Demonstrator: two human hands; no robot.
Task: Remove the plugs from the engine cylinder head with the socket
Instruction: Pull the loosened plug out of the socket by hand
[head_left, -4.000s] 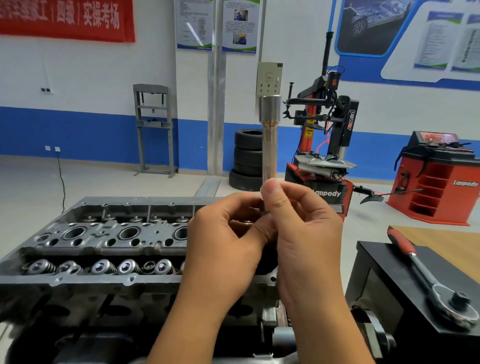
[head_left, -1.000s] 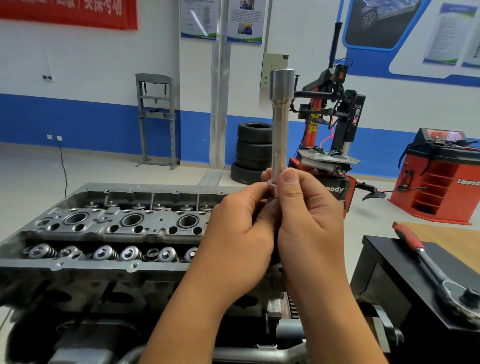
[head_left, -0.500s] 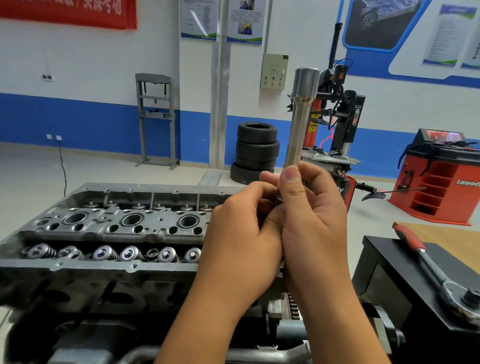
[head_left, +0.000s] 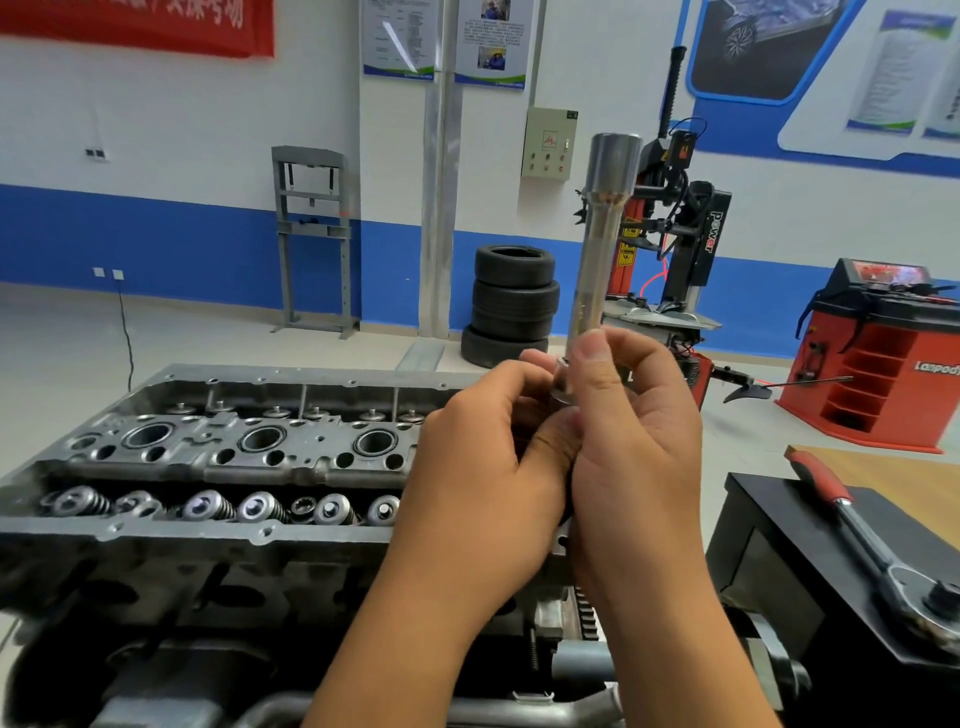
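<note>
Above the right end of the cylinder head (head_left: 218, 457), both hands grasp the lower end of the socket (head_left: 597, 260): right hand (head_left: 631, 441) with thumb and fingers curled round it, left hand (head_left: 483, 467) pinching just beneath. Progress appears partial: three plug wells stand visibly open, a fourth is hidden by the hands, and whether the socket carries a plug cannot be told. Socket is long, slim, bright steel, near upright, flared at top; ratchet (head_left: 883, 551) lies unused on the black stand.

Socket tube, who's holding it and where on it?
Both hands hold the long socket at its lower end: right hand pinching it, left hand gripping beside it.
</note>
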